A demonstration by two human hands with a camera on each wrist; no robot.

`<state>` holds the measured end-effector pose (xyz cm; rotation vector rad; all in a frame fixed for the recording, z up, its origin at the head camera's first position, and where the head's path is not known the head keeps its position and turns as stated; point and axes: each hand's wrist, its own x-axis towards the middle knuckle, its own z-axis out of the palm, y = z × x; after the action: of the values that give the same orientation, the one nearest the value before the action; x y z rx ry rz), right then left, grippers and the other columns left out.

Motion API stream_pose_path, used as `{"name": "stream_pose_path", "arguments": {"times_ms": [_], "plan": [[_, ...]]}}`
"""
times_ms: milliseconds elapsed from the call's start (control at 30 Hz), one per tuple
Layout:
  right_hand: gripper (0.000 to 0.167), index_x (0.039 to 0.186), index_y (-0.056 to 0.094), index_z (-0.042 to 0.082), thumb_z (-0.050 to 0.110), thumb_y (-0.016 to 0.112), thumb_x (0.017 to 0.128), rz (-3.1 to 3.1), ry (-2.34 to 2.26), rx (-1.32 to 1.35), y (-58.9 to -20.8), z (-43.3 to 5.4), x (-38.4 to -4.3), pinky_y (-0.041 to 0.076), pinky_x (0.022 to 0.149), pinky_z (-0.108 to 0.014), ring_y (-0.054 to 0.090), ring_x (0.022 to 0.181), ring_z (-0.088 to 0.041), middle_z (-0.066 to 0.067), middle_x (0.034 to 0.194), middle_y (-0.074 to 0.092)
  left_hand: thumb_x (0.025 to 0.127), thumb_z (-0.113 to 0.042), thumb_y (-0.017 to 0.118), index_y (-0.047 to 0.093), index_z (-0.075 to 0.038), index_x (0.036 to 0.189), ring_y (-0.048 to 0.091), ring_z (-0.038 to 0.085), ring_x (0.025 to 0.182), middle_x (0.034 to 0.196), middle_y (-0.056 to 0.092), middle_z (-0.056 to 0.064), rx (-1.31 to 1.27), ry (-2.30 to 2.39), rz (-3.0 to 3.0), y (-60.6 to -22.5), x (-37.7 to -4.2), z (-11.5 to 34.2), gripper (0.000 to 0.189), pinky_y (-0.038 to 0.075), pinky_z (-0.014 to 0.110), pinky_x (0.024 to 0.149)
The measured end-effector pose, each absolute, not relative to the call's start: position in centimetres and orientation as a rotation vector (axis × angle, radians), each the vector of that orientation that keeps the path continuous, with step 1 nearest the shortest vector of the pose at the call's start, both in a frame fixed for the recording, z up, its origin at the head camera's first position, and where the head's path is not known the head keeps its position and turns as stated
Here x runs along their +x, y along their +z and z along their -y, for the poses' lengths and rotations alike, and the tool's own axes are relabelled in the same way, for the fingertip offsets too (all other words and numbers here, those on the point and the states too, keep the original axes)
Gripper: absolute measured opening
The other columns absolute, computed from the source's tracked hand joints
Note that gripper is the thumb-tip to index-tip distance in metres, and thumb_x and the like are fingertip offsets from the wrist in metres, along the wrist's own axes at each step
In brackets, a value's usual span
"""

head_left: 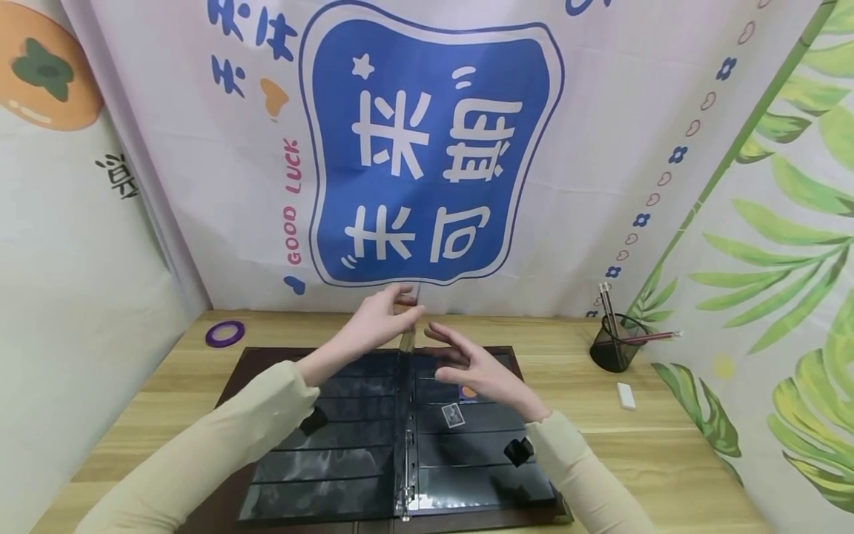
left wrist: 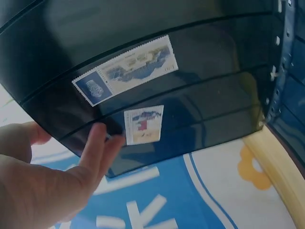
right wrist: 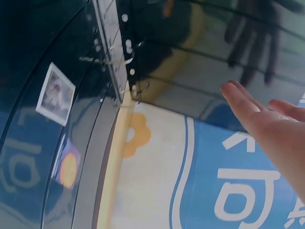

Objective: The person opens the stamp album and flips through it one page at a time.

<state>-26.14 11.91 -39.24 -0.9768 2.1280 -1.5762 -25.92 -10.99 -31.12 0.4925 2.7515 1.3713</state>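
A stamp album lies spread on the table, and one dark pocket page stands upright from its binding. My left hand holds that page at its outer edge; the left wrist view shows its fingers over the face and the thumb at the edge. Two stamps sit there, a long one and a small one. Across the page, my right hand is spread with its fingertips close to the other face, its grip empty. Below it, a pale stamp and an orange-and-purple stamp lie in the album's right page.
A purple tape roll lies at the back left. At the back right stand a black mesh cup with pencils and, before it, a white eraser. A printed cloth hangs right behind the table.
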Motion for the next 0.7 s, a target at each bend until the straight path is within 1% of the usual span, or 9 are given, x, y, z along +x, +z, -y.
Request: {"name": "stream_pose_path", "arguments": {"times_ms": [67,167,233,300,400,500,533,600,700], "plan": [[0.076,0.159,0.022,0.022,0.033,0.064,0.097,-2.120,-1.594,-0.957,-39.6,-12.4,-26.3,0.037,0.115,-0.054,0.037,0.148,-0.033,-0.006,0.165,0.026,0.098,-0.028,0.058,0.038,-0.001,0.149,0.061,0.036,0.125,0.142,0.056,0.022,0.455,1.437,-2.737,-31.1,-25.7,12.2,0.061,0.055,0.045,0.098],[0.074,0.159,0.024,0.017,0.026,0.065,0.097,-2.170,-1.583,-0.926,-40.1,-13.3,-26.7,0.036,0.116,-0.053,0.036,0.148,-0.033,-0.007,0.164,0.029,0.098,-0.024,0.057,0.042,-0.002,0.148,0.062,0.037,0.124,0.140,0.058,0.023,0.429,1.447,-2.788,-31.3,-25.4,14.5,0.056,0.056,0.045,0.096],[0.075,0.158,0.024,0.013,0.024,0.065,0.097,-2.223,-1.557,-0.909,-40.7,-14.0,-27.0,0.034,0.117,-0.053,0.036,0.148,-0.035,-0.010,0.163,0.029,0.097,-0.021,0.056,0.044,-0.002,0.146,0.061,0.039,0.124,0.138,0.059,0.024,0.405,1.430,-2.833,-31.6,-25.1,16.1,0.054,0.055,0.046,0.096],[0.075,0.158,0.025,0.009,0.025,0.066,0.096,-2.295,-1.512,-0.887,-41.3,-14.8,-27.4,0.034,0.117,-0.052,0.036,0.147,-0.036,-0.013,0.163,0.030,0.097,-0.018,0.056,0.047,0.000,0.143,0.061,0.041,0.123,0.136,0.060,0.025,0.384,1.418,-2.867,-32.1,-25.0,17.7,0.050,0.055,0.048,0.097],[0.076,0.157,0.027,0.007,0.029,0.067,0.096,-2.414,-1.420,-0.830,-42.2,-16.2,-27.9,0.034,0.118,-0.052,0.038,0.146,-0.037,-0.016,0.161,0.032,0.096,-0.015,0.057,0.052,0.002,0.136,0.061,0.042,0.120,0.130,0.063,0.027,0.309,1.406,-2.898,-33.0,-24.6,20.1,0.044,0.054,0.050,0.096],[0.079,0.157,0.028,0.008,0.034,0.068,0.094,-2.556,-1.297,-0.765,-43.1,-17.6,-28.4,0.034,0.117,-0.054,0.039,0.145,-0.036,-0.016,0.160,0.034,0.095,-0.015,0.059,0.054,0.005,0.129,0.063,0.043,0.115,0.123,0.064,0.028,0.228,1.398,-2.910,-34.2,-24.4,22.0,0.040,0.056,0.045,0.091],[0.079,0.157,0.028,0.008,0.036,0.068,0.094,-2.602,-1.248,-0.751,-43.4,-18.1,-28.5,0.035,0.117,-0.054,0.039,0.145,-0.036,-0.016,0.160,0.035,0.094,-0.014,0.059,0.054,0.006,0.127,0.064,0.042,0.112,0.119,0.065,0.029,0.208,1.400,-2.912,-34.7,-24.4,22.6,0.039,0.056,0.041,0.087],[0.081,0.156,0.030,0.008,0.039,0.069,0.093,-2.695,-1.135,-0.750,-44.0,-18.8,-28.9,0.035,0.116,-0.056,0.039,0.145,-0.037,-0.016,0.159,0.035,0.094,-0.013,0.060,0.054,0.008,0.124,0.067,0.036,0.104,0.115,0.065,0.029,0.166,1.414,-2.900,-35.7,-24.3,23.8,0.037,0.055,0.032,0.081],[0.082,0.155,0.032,0.005,0.041,0.069,0.092,-2.769,-0.992,-0.770,-44.8,-19.7,-29.3,0.034,0.116,-0.058,0.037,0.146,-0.039,-0.019,0.159,0.036,0.095,-0.008,0.060,0.051,0.013,0.121,0.066,0.020,0.090,0.108,0.066,0.027,0.121,1.476,-2.829,-37.2,-24.1,25.4,0.035,0.052,0.022,0.072]]}}
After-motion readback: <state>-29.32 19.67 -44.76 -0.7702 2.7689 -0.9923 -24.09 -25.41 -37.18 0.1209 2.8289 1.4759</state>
